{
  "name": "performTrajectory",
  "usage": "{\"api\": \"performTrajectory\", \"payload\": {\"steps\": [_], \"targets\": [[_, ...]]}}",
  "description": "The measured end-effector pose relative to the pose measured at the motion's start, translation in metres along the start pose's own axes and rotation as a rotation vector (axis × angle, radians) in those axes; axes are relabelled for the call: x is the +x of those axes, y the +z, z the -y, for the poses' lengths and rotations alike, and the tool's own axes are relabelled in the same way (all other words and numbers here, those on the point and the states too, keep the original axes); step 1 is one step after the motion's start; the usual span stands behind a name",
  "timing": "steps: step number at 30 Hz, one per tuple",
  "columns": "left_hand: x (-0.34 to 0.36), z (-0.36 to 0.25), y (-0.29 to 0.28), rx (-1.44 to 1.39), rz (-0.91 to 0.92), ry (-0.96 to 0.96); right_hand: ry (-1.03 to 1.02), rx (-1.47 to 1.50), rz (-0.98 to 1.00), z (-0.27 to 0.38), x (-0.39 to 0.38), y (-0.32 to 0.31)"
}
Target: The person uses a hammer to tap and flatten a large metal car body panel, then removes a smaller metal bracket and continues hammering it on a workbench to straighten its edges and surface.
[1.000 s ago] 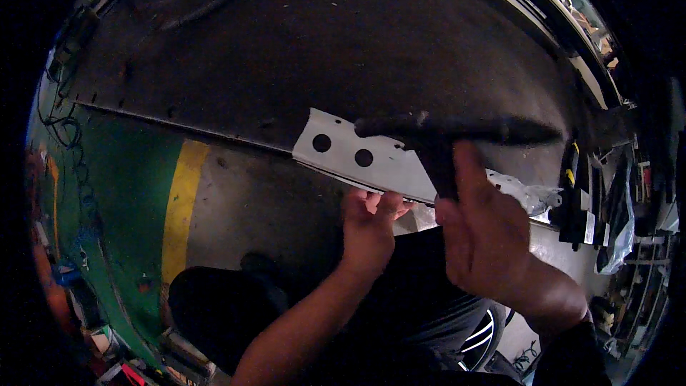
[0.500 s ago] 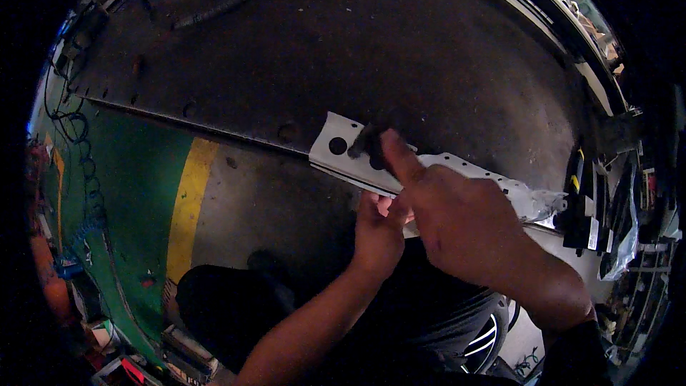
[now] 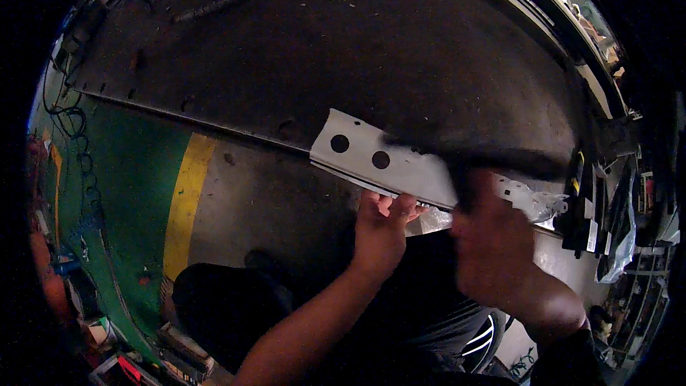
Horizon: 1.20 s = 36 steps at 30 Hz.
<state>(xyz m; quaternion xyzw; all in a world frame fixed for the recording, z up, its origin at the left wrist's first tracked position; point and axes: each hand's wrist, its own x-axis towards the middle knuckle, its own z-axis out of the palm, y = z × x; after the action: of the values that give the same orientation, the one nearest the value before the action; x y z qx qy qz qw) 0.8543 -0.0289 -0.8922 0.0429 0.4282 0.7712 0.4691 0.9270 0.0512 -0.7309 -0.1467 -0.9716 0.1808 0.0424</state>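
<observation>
As our left hand (image 3: 382, 236) seems to steady, our right hand (image 3: 496, 243) grips

Where the pale metal panel (image 3: 361, 151) lies, just ahead of our left hand, it slants along the near edge of the dark counter (image 3: 300, 64); that likely leaves room for fingers beneath. Left fingers bunch at its near side, partly hidden; we cannot tell whether they close on it. Right hand: wrapped around the handle of a dark hammer (image 3: 507, 161), both blurred. Its long head crosses beyond the knuckles, over the panel; contact unclear. We judge the low grip keeps the fingers clear of it.
</observation>
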Motion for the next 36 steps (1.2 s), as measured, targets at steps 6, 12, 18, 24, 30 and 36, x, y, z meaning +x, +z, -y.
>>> {"api": "performTrajectory", "payload": {"steps": [6,12,18,24,30,36], "targets": [[-0.005,-0.017,0.003,-0.014,-0.089,-0.063,0.036,-0.040,0.213,0.008,0.017,-0.007],[0.002,-0.004,0.002,-0.006,-0.015,-0.054,0.123,-0.097,0.373,0.000,0.005,0.012],[-0.005,-0.017,0.009,-0.001,-0.046,-0.013,-0.011,-0.046,0.009,0.012,0.012,-0.008],[0.005,-0.002,-0.007,-0.011,0.010,-0.002,0.041,-0.060,0.218,0.012,0.033,0.001],[0.009,0.020,-0.013,-0.075,-0.034,-0.052,0.091,-0.084,0.186,0.021,0.038,0.014],[0.005,0.008,-0.006,0.023,-0.006,0.009,-0.018,0.020,-0.018,0.033,0.045,0.008]]}}
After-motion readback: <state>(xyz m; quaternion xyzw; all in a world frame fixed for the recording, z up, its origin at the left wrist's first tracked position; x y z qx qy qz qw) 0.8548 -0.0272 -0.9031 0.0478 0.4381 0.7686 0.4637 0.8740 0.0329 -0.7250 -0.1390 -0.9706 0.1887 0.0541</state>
